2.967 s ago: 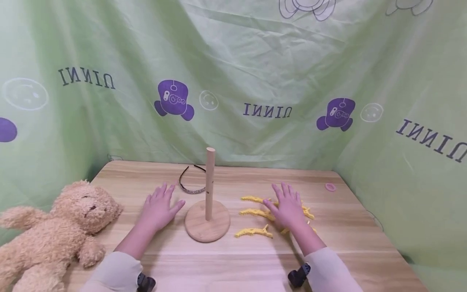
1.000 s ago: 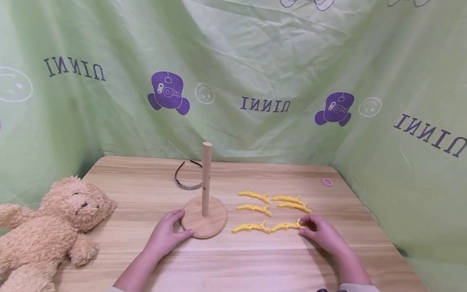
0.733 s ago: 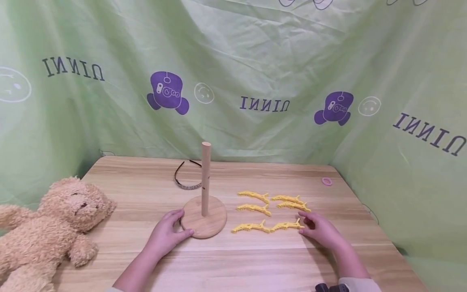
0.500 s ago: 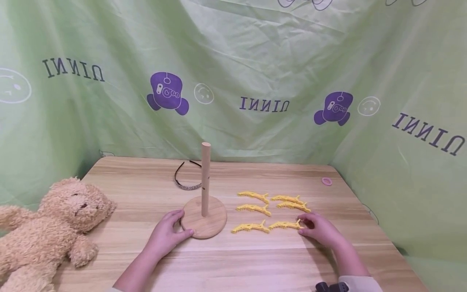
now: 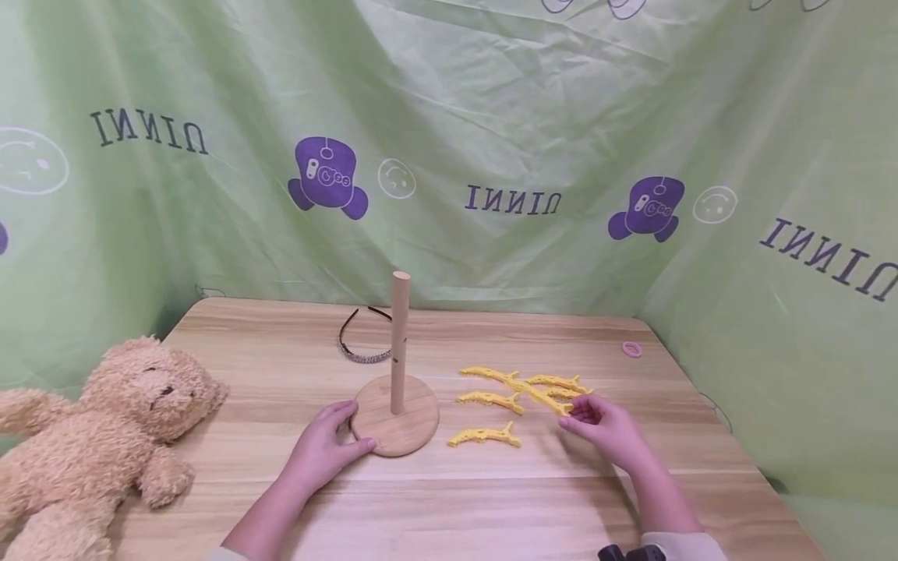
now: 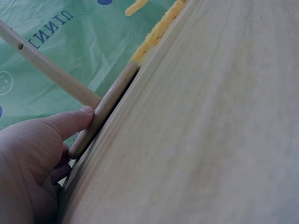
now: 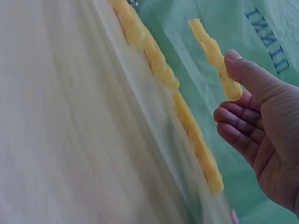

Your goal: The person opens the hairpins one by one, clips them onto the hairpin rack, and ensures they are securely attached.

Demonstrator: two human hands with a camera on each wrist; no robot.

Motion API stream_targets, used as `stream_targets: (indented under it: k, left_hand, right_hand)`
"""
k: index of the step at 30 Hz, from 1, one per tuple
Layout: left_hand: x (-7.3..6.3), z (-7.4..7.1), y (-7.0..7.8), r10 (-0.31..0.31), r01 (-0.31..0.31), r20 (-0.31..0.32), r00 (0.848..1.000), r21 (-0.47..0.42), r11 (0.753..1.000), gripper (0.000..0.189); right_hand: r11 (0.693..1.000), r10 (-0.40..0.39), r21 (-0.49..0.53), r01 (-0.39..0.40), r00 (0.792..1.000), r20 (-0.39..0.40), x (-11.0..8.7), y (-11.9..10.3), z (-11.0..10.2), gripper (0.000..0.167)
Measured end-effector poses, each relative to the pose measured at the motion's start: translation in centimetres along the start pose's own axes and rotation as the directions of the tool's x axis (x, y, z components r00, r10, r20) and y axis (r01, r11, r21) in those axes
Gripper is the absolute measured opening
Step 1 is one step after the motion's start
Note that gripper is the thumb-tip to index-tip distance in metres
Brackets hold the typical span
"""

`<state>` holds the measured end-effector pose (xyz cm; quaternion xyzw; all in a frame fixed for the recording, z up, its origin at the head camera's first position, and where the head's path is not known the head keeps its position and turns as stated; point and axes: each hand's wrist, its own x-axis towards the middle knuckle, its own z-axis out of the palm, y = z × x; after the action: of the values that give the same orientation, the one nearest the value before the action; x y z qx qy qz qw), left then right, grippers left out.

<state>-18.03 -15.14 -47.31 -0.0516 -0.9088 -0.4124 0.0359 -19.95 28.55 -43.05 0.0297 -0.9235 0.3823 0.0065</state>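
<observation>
Head view shows the left hand (image 5: 324,450) grasping the left rim of a wooden stand (image 5: 397,393), thumb on its round base, and the right hand (image 5: 606,433) pinching a yellow clip (image 5: 540,396) between thumb and fingers; in the right wrist view this clip is off the table (image 5: 449,514), and its free end points ahead and leftward from that hand. Well apart on the outer side of the left hand lies a plush bear (image 5: 119,444). Between the hands the stand's post rises upright, and to its right, a loose clip (image 5: 484,437) lies nearest, then a second clip (image 5: 489,400), then a third clip (image 5: 484,372). Just beyond the right hand, two more clips (image 5: 557,381) lie side by side. Farther ahead of the left hand rests a dark headband (image 5: 365,358); farther ahead of the right, a pink ring (image 5: 631,350). Beyond both hands hangs a green printed cloth (image 5: 449,261)
</observation>
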Motion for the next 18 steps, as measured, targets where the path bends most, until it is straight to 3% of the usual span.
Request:
stream_targets:
  k: [3, 7, 11, 18]
  left_hand:
    - [-0.1, -0.1, 0.1, 0.001, -0.001, -0.001, 1.000, 0.001, 1.000, 0.078]
    - [-0.1, -0.1, 0.2, 0.003, -0.003, -0.005, 1.000, -0.003, 1.000, 0.078]
    - [0.0, -0.1, 0.2, 0.002, -0.002, -0.011, 1.000, -0.008, 1.000, 0.078]
    - [-0.1, 0.1, 0.2, -0.001, 0.001, -0.020, 1.000, -0.027, 1.000, 0.077]
  right_hand:
    - [0.999, -0.030, 0.011, 0.030, 1.000, 0.008, 0.6, -1.8, 0.9, 0.037]
    - [0.991, -0.133, 0.008, 0.133, 0.990, 0.040, 1.6, -4.1, 2.5, 0.030]
    - [0.972, -0.228, -0.030, 0.232, 0.968, 0.100, 2.8, -6.4, 4.6, 0.025]
    - [0.939, -0.328, -0.047, 0.341, 0.927, 0.181, 4.4, -9.4, 8.5, 0.021]
